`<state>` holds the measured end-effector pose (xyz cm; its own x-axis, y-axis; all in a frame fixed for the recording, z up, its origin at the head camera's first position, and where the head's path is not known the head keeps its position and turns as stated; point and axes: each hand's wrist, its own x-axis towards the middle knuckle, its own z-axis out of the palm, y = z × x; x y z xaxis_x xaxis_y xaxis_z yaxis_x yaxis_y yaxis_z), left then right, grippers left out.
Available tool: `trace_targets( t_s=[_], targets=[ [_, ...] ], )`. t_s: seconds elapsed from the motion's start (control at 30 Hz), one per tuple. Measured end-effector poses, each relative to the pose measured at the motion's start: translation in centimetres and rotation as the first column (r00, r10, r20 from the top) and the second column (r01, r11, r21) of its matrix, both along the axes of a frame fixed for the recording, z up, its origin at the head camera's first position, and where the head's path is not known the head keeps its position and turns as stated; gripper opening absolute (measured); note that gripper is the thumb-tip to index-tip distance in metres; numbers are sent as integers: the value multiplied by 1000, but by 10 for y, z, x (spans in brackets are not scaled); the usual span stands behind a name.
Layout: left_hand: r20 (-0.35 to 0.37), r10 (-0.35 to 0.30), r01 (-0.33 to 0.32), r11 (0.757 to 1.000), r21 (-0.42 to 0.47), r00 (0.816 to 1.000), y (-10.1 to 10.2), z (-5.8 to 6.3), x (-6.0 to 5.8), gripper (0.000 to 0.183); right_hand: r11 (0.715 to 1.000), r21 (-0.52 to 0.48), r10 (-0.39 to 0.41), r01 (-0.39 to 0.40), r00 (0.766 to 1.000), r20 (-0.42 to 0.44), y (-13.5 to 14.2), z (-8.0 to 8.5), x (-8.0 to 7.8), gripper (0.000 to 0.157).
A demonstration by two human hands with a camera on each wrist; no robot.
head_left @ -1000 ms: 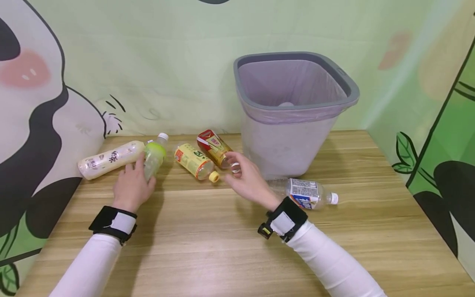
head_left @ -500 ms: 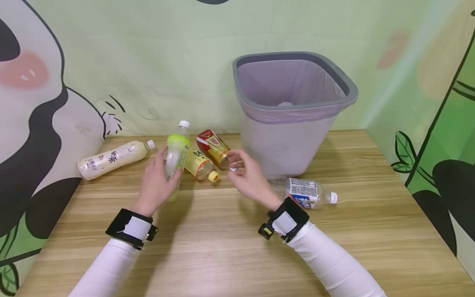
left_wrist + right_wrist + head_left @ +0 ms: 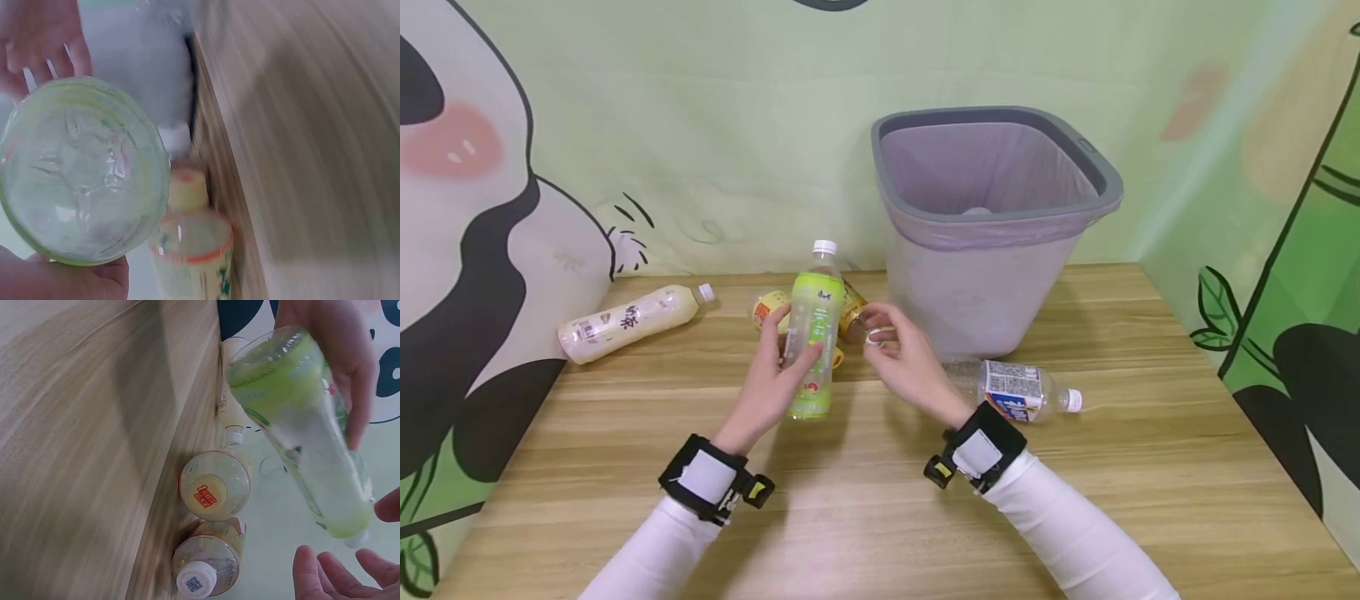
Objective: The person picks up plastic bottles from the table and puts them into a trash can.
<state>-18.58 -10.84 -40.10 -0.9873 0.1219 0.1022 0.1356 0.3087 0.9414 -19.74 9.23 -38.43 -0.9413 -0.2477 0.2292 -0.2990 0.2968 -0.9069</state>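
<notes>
My left hand grips a clear plastic drink bottle with a green label. The bottle is tilted, its white cap up and away from me, and its round base fills much of the left wrist view. In the right wrist view, it hangs above the table level. My right hand holds nothing; its fingers are loosely bent just right of the bottle. Behind the held bottle, partly hidden, lie a yellow-labelled bottle with a yellow cap and a red-and-gold-labelled bottle with a white cap.
A grey-rimmed bin with a liner bag stands at the back right of the wooden table. A cream milk tea bottle lies at the left. A clear bottle with a blue-and-white label lies before the bin, partly behind the right wrist.
My left hand has lifted the green-labelled bottle from beside the milk tea bottle and carried it right, close to my right hand. The right hand has stayed nearly still.
</notes>
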Motion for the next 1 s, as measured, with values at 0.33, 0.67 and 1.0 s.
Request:
trace_targets(
  t_s=[0.33,0.67,1.0],
  targets=[
    [50,-112,101,977,189,992,23,4,9,62,999,27,29,-30,1000,7,0,10,8,59],
    [4,-101,100,989,111,995,25,3,13,55,994,-1,111,-111,993,36,5,4,4,65],
    [-75,-74,73,997,-17,994,17,4,18,46,983,150,112,-103,992,-51,13,-3,2,78]
  ],
)
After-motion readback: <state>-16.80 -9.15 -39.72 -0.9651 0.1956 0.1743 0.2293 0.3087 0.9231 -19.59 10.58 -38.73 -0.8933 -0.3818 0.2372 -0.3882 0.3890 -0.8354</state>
